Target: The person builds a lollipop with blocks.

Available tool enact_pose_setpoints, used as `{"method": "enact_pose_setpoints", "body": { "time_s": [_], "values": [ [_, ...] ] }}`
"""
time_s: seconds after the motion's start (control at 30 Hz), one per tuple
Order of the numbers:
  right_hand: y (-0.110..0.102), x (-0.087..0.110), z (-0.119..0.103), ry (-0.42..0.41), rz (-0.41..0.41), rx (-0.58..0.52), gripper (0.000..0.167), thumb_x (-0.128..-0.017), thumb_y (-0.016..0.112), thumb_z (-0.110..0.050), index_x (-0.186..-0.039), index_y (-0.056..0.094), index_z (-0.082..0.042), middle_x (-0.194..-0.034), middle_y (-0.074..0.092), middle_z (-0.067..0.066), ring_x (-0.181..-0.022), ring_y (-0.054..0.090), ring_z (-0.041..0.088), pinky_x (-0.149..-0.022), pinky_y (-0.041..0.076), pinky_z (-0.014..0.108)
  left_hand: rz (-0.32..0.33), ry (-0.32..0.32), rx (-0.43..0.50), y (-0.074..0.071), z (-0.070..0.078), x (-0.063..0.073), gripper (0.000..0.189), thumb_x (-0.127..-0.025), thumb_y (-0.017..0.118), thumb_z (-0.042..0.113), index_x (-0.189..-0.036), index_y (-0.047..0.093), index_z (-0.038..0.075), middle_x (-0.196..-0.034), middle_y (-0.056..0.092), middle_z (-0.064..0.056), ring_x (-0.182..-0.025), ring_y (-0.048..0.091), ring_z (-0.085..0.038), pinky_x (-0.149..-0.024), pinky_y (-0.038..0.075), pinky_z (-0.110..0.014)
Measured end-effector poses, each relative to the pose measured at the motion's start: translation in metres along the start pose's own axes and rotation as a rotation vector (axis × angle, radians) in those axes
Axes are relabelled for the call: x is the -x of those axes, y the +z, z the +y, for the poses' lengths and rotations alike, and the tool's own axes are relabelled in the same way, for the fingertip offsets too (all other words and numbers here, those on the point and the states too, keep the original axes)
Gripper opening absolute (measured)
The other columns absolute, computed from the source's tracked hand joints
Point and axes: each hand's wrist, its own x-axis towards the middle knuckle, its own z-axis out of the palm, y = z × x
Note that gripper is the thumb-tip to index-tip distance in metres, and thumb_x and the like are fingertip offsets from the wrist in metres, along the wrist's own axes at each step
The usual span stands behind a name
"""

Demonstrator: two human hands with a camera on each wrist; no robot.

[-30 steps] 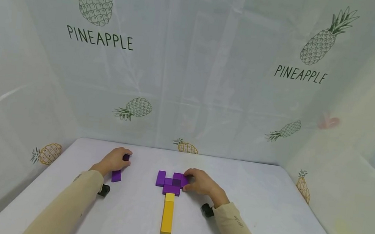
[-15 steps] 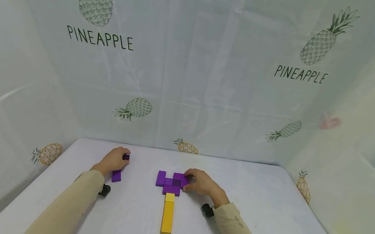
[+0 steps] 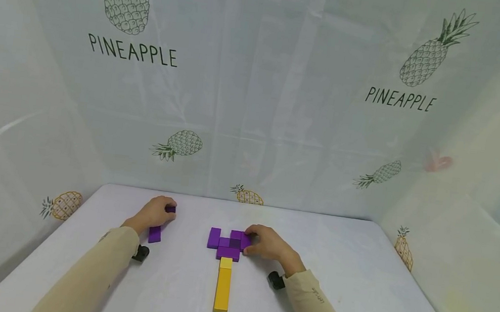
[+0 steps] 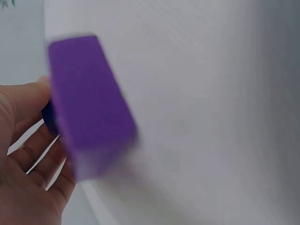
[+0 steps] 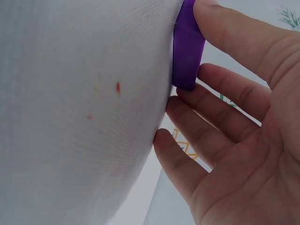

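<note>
At the back left of the table, my left hand (image 3: 154, 213) pinches a small dark purple block (image 3: 170, 209). In the left wrist view that block (image 4: 49, 117) shows between thumb and fingers, partly hidden by a longer purple block (image 4: 89, 89) in front. The longer block (image 3: 155, 234) lies just below the hand in the head view. Near the middle, my right hand (image 3: 270, 244) grips the purple block (image 3: 246, 242) at the right end of a flat group of purple blocks (image 3: 228, 253). Thumb and fingertips are on this block (image 5: 187, 56) in the right wrist view.
A yellow bar (image 3: 222, 289) runs toward me below the purple group, with a short yellow block (image 3: 226, 263) at its top end. The white table (image 3: 334, 271) ends at a hanging sheet (image 3: 273, 107) printed with pineapples. Another sheet stands on each side.
Compared with half a second ago, my left hand and its dark purple block have shifted slightly right. My right hand keeps its place on the group's end block.
</note>
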Motion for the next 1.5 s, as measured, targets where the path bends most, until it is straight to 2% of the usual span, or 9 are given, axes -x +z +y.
{"method": "enact_pose_setpoints", "body": {
  "time_s": [0.17,0.33,0.43,0.53,0.73,1.13,1.33,1.5],
  "values": [
    [-0.001,0.000,0.000,-0.009,0.009,0.005,0.049,-0.078,0.080,-0.026,-0.121,0.062,-0.010,-0.123,0.060,0.007,-0.116,0.053,0.024,-0.102,0.039,0.045,0.004,0.037,0.002,0.002,0.016,-0.006,0.036,-0.085,0.069,0.014,-0.117,0.063,0.000,-0.117,0.059,-0.021,-0.112,0.053,-0.039,-0.097,0.040,-0.052],
    [-0.001,0.000,0.000,-0.002,0.006,-0.002,0.050,-0.078,0.080,-0.027,-0.121,0.061,-0.010,-0.124,0.060,0.007,-0.117,0.053,0.024,-0.103,0.039,0.045,-0.014,0.106,-0.010,0.012,0.036,-0.010,0.034,-0.083,0.072,0.013,-0.115,0.065,0.001,-0.111,0.062,-0.015,-0.108,0.056,-0.034,-0.097,0.041,-0.049],
    [0.000,0.000,0.001,0.004,0.005,-0.001,0.050,-0.078,0.080,-0.027,-0.121,0.061,-0.011,-0.125,0.060,0.007,-0.117,0.053,0.024,-0.103,0.038,0.045,-0.041,0.135,-0.008,0.019,0.053,-0.012,0.034,-0.082,0.074,0.014,-0.113,0.066,0.003,-0.108,0.063,-0.010,-0.105,0.057,-0.029,-0.096,0.043,-0.047],
    [0.001,0.000,0.001,-0.001,0.008,0.001,0.050,-0.078,0.080,-0.027,-0.121,0.061,-0.010,-0.124,0.060,0.007,-0.117,0.053,0.024,-0.103,0.039,0.045,-0.080,0.135,-0.004,0.027,0.072,-0.012,0.034,-0.082,0.075,0.016,-0.113,0.067,0.006,-0.106,0.063,-0.006,-0.102,0.056,-0.023,-0.096,0.044,-0.043],
    [0.000,0.000,0.002,-0.005,0.006,-0.006,0.050,-0.078,0.080,-0.027,-0.121,0.061,-0.010,-0.124,0.060,0.006,-0.115,0.053,0.023,-0.102,0.039,0.045,-0.132,0.154,0.002,0.041,0.103,-0.015,0.034,-0.084,0.075,0.019,-0.115,0.067,0.008,-0.108,0.063,-0.002,-0.102,0.054,-0.019,-0.098,0.043,-0.040],
    [-0.001,0.001,0.001,-0.021,0.008,-0.011,0.050,-0.078,0.080,-0.026,-0.121,0.061,-0.008,-0.123,0.061,0.008,-0.114,0.053,0.024,-0.102,0.039,0.046,-0.152,0.233,0.037,0.058,0.126,-0.017,0.034,-0.084,0.075,0.019,-0.115,0.067,0.008,-0.109,0.064,-0.003,-0.104,0.056,-0.020,-0.098,0.043,-0.040],
    [-0.001,0.001,0.001,-0.025,0.005,-0.016,0.051,-0.078,0.080,-0.026,-0.121,0.061,-0.007,-0.123,0.061,0.009,-0.116,0.053,0.025,-0.103,0.038,0.046,-0.170,0.233,0.050,0.065,0.129,-0.018,0.034,-0.082,0.076,0.020,-0.113,0.067,0.010,-0.107,0.065,-0.002,-0.103,0.057,-0.019,-0.095,0.045,-0.039],
    [-0.002,0.002,0.000,-0.036,0.010,-0.011,0.050,-0.078,0.079,-0.026,-0.121,0.061,-0.007,-0.123,0.061,0.009,-0.116,0.053,0.025,-0.103,0.038,0.046,-0.187,0.198,0.058,0.068,0.130,-0.021,0.035,-0.082,0.076,0.020,-0.114,0.067,0.010,-0.107,0.065,-0.002,-0.103,0.057,-0.020,-0.095,0.045,-0.040]
  ]
}}
